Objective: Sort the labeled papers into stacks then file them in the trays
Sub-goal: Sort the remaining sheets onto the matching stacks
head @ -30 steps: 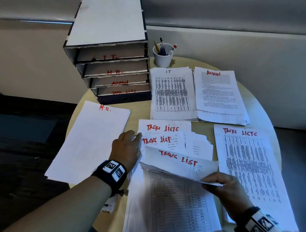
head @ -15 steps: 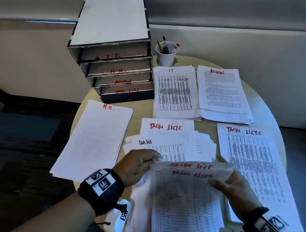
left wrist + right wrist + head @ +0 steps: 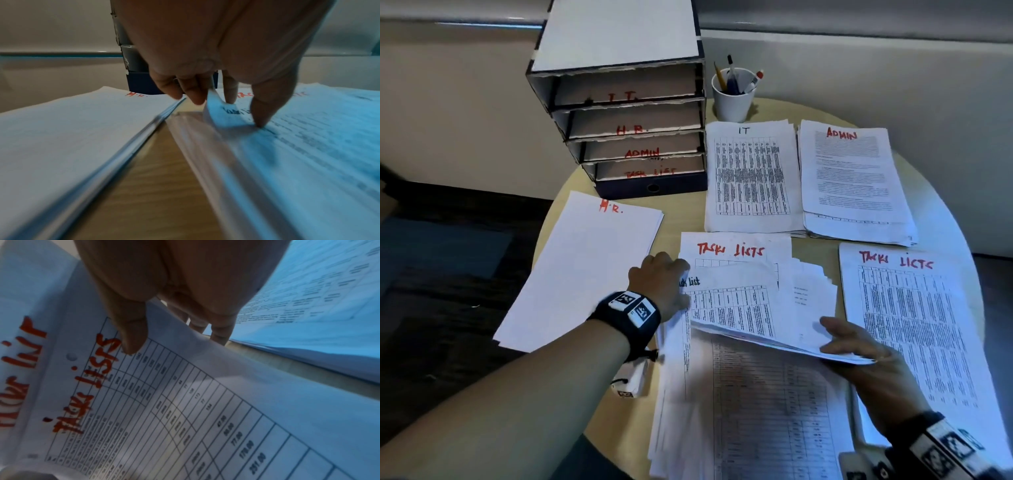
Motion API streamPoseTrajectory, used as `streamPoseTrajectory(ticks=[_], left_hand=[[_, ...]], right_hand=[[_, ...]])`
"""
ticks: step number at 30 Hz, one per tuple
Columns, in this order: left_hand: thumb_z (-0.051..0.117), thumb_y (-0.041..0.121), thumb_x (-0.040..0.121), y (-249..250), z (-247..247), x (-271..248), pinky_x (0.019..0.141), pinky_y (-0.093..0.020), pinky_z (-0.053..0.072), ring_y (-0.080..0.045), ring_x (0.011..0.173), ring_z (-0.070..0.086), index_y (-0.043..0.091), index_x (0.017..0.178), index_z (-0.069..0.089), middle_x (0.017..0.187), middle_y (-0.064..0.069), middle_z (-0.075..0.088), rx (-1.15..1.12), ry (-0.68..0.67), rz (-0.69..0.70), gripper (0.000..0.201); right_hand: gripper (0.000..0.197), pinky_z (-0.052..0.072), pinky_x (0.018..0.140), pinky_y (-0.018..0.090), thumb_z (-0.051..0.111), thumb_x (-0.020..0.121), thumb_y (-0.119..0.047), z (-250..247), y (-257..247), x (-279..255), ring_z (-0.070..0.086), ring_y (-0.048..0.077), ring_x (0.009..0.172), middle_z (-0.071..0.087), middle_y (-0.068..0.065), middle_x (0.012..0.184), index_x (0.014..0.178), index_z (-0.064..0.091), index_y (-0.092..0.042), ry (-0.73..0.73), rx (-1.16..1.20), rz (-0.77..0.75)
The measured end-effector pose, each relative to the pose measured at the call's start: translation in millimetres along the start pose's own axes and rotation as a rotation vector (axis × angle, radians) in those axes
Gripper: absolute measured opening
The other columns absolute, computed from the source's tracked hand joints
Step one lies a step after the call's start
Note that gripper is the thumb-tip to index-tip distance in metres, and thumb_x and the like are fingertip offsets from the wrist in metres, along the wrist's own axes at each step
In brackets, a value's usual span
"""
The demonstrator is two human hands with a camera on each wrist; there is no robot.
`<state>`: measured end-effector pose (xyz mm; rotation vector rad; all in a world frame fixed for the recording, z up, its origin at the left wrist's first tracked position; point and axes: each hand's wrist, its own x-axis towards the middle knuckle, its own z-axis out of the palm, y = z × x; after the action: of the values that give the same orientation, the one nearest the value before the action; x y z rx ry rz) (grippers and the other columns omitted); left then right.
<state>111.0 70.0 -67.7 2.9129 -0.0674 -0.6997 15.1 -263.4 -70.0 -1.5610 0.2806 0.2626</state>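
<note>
Loose task-list sheets (image 3: pixel 739 411) lie fanned out in the middle of the round table (image 3: pixel 945 212). My left hand (image 3: pixel 661 281) is at the pile's left edge; in the left wrist view its fingers (image 3: pixel 193 94) and thumb pinch a curled-up sheet corner (image 3: pixel 211 104). My right hand (image 3: pixel 859 346) grips the near right edge of a raised sheaf (image 3: pixel 756 308), thumb (image 3: pixel 131 337) on top and fingers underneath. Sorted stacks lie around: H.R. (image 3: pixel 585 274), IT (image 3: pixel 750 178), ADMIN (image 3: pixel 852 185) and TASK LISTS (image 3: pixel 907 325). The tray unit (image 3: pixel 619 120) stands at the back left.
The trays are labelled IT, H.R., ADMIN and TASK LIST from top to bottom. A white cup (image 3: pixel 732 99) of pens stands right of the tray unit. A strip of bare wood (image 3: pixel 154 186) separates the H.R. stack (image 3: pixel 82 129) from the loose pile. A wall runs behind the table.
The sheaf held upright near me by both hands now lies tilted forward over the pile. My left hand has gone forward to the pile's left edge; my right hand holds the sheaf's near edge.
</note>
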Motion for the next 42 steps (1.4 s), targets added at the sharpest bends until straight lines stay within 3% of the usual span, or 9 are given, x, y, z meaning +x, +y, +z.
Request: streamPoseTrajectory(ticks=[7,11,16,21,24,28,36,40,42], left_hand=[[0.062,0.027,0.092,-9.1,15.7,-0.9,0.099,-0.043,0.046,-0.028,0.121,0.053,0.028,0.137,0.044,0.134,-0.004,0.055,-0.286,0.081,-0.035,0.049],[0.065,0.022,0.094,-6.0,4.9,-15.0,0.078,-0.03,0.049,-0.02,0.093,0.062,0.02,0.101,0.068,0.1,0.0,0.069,-0.547,0.211,0.111,0.008],[0.066,0.007,0.093,15.0,-17.6,-58.9,0.079,-0.016,0.048,-0.002,0.086,0.063,0.028,0.091,0.072,0.089,0.013,0.071,-0.887,-0.106,0.367,0.022],[0.061,0.002,0.095,10.0,-37.6,-51.0,0.079,-0.017,0.047,-0.005,0.08,0.059,0.015,0.102,0.075,0.083,0.01,0.067,-1.043,-0.357,0.313,0.02],[0.063,0.021,0.096,3.3,-33.3,-13.7,0.095,-0.028,0.049,-0.008,0.105,0.063,0.025,0.119,0.067,0.119,0.009,0.069,-1.074,-0.148,0.071,0.024],[0.069,0.035,0.087,1.8,-26.5,43.1,0.108,-0.037,0.041,-0.029,0.131,0.049,0.017,0.149,0.039,0.15,-0.013,0.041,-0.586,0.155,-0.188,0.071],[0.064,0.019,0.086,9.0,-18.4,52.6,0.089,-0.038,0.049,-0.028,0.104,0.053,0.023,0.093,0.066,0.106,-0.004,0.059,-0.473,0.343,-0.097,0.008],[0.065,0.013,0.093,14.3,-19.8,2.4,0.076,-0.026,0.047,-0.013,0.082,0.057,0.018,0.091,0.068,0.089,0.003,0.066,-0.64,0.382,0.227,0.006],[0.066,0.015,0.093,11.7,-13.9,-23.8,0.075,-0.01,0.045,-0.005,0.085,0.061,0.019,0.097,0.072,0.091,0.01,0.07,-0.665,0.395,0.293,0.008]], right_hand=[[0.046,0.053,0.092,0.025,0.095,0.043,-0.034,-0.6,2.4,5.0,0.063,0.017,0.118,0.07,-0.002,0.118,0.068,0.075,-0.002,-0.029,0.007,0.021],[0.057,0.051,0.099,0.032,0.096,0.038,-0.049,-2.0,3.8,4.6,0.06,0.013,0.12,0.068,-0.003,0.124,0.069,0.077,-0.004,-0.045,-0.042,-0.008],[0.009,0.042,0.104,0.037,0.082,0.066,-0.004,-4.5,3.5,11.9,0.052,0.005,0.129,0.053,-0.009,0.142,0.072,0.078,-0.01,-0.091,-0.188,-0.055],[0.019,0.053,0.067,0.018,0.082,0.067,0.001,4.8,-5.4,12.4,0.069,0.02,0.076,0.075,0.005,0.078,0.066,0.078,-0.017,-0.021,-0.215,-0.052],[0.023,0.053,0.065,0.03,0.081,0.069,0.0,6.4,-9.9,7.4,0.068,0.019,0.07,0.074,0.002,0.073,0.067,0.076,-0.022,0.012,-0.353,-0.1],[0.025,0.051,0.068,0.032,0.084,0.067,-0.005,4.9,-14.3,-3.0,0.067,0.011,0.069,0.072,-0.003,0.073,0.072,0.073,-0.027,-0.001,-0.443,-0.162],[0.03,0.05,0.061,0.009,0.071,0.068,0.019,6.3,-18.5,-8.0,0.068,0.003,0.066,0.076,0.006,0.078,0.086,0.07,-0.005,0.094,-0.098,-0.063],[0.067,0.057,0.08,0.023,0.07,0.064,0.016,2.5,-7.8,-6.1,0.07,0.019,0.093,0.074,0.01,0.103,0.123,0.058,-0.014,0.038,0.165,0.004],[0.045,0.055,0.072,0.016,0.076,0.069,0.006,0.5,-8.9,-8.2,0.071,0.02,0.085,0.077,0.007,0.091,0.111,0.068,-0.009,0.054,0.075,-0.035]])
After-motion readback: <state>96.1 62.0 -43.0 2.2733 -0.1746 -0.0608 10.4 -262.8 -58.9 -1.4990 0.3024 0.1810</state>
